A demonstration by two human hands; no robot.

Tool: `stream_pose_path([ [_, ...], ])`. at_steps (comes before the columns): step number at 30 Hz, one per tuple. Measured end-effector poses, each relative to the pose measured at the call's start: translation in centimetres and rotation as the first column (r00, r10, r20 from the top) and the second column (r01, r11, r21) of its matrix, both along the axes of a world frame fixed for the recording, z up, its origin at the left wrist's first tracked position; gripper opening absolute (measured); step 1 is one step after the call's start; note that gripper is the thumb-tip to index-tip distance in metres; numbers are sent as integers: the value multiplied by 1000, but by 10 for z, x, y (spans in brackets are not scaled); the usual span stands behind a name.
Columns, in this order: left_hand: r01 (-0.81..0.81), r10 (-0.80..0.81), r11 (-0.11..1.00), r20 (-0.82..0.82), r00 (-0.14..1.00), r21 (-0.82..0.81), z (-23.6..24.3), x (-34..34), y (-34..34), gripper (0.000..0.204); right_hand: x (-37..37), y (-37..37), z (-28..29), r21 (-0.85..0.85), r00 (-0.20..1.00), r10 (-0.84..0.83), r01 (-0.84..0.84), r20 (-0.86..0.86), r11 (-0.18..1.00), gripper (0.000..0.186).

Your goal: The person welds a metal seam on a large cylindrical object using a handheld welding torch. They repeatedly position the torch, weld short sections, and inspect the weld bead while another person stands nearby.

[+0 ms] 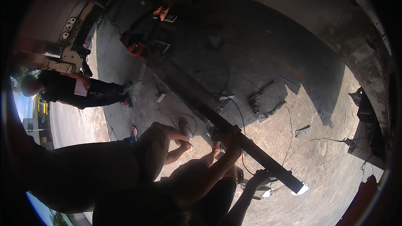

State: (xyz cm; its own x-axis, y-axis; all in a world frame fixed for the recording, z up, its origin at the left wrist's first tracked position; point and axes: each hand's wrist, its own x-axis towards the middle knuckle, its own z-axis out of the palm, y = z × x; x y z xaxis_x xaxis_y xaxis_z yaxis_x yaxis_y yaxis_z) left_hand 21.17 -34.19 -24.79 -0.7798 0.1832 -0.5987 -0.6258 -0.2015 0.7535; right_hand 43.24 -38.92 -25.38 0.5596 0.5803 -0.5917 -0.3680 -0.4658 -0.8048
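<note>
A long, dark, straight metal beam [211, 115] runs slantwise from the upper left to the lower right. My left hand [231, 140] is closed around its near part, fingers over the upper edge. Lower down, close to the beam's near end, my right hand [261, 177] is closed at its lower edge. Shadow hides the fingertips and the exact grip of both hands. Under and beside the right hand are dark shapes I cannot make out. At the beam's far end sits a red and black machine [136, 49].
A person [83, 90] with a pale sheet stands at the left; another person's bare legs [169, 136] are close on my left. Cables [240, 111], metal scraps [302, 131] and dark tool-like pieces [254, 103] lie on the concrete floor [320, 159]. Dark equipment [366, 132] stands at the right.
</note>
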Motion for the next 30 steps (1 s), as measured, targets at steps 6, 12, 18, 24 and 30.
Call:
stream_pose_path([
  [6,143,-163,963,-73,984,-227,80,93,65,30,-13,24,36,-6,949,272,-275,161,962,18],
  [12,263,-330,886,-120,936,-383,114,146,96,38,6,31,57,-111,661,609,-633,437,766,42],
  [18,327,-512,772,-229,828,-545,123,149,125,52,0,71,106,-400,493,689,-572,530,716,40],
  [24,299,-342,917,-136,930,-263,131,122,179,54,-13,128,120,-249,452,575,-596,682,763,40],
  [30,308,-318,948,-193,928,-80,176,100,214,58,-17,173,104,207,769,435,-575,469,792,38],
])
